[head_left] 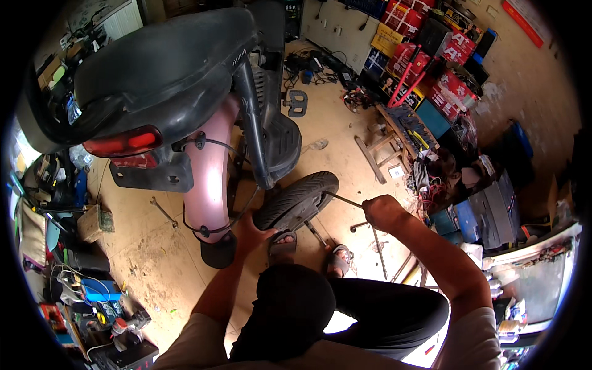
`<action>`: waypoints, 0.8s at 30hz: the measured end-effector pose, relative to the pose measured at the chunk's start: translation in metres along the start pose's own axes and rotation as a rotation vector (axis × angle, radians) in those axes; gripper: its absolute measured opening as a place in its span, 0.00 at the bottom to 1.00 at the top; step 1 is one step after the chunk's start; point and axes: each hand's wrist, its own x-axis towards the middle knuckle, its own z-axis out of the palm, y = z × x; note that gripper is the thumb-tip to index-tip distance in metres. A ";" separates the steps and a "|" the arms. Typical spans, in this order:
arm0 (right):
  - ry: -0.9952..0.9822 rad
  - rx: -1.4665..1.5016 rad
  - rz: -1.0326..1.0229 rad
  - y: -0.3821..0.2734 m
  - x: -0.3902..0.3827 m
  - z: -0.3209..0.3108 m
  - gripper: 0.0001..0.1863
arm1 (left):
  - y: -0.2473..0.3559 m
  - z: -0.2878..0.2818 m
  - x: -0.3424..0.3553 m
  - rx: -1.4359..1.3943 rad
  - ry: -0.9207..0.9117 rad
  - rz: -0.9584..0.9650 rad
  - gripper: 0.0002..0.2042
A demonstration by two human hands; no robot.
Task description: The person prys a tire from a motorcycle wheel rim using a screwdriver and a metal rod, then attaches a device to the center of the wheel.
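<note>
Black-tyred wheel [297, 202] seems already off the pink scooter [206, 172], tyre [280, 203] apparently still seated; work looks partway, exact remainder unclear. Right hand [383, 213] has its grip clamped on a metal rod [346, 201], far end meeting the wheel's side; left hand [250, 235] touches the tyre's edge, fingers hidden, can't tell how closed. Wheel sits tilted beside scooter, near the sandals [283, 248]: treaded, dull dark rubber.
</note>
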 end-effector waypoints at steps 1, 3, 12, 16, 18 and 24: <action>0.009 0.025 0.004 -0.001 -0.002 -0.002 0.06 | -0.010 -0.007 0.001 -0.023 -0.057 0.025 0.45; 0.019 0.014 -0.017 -0.002 -0.003 -0.004 0.06 | -0.023 -0.012 0.003 -0.061 -0.113 0.049 0.42; 0.022 -0.123 -0.026 -0.019 0.003 -0.010 0.08 | -0.025 -0.013 0.009 0.052 -0.097 -0.093 0.34; 0.036 -0.035 -0.020 -0.018 0.012 -0.007 0.07 | -0.030 -0.020 0.009 0.148 -0.036 -0.042 0.36; 0.016 -0.014 0.002 -0.023 0.014 -0.012 0.10 | -0.029 -0.024 0.011 0.113 -0.065 -0.061 0.37; 0.011 -0.039 -0.047 -0.029 0.014 -0.014 0.12 | 0.036 -0.027 -0.031 0.195 0.158 0.281 0.35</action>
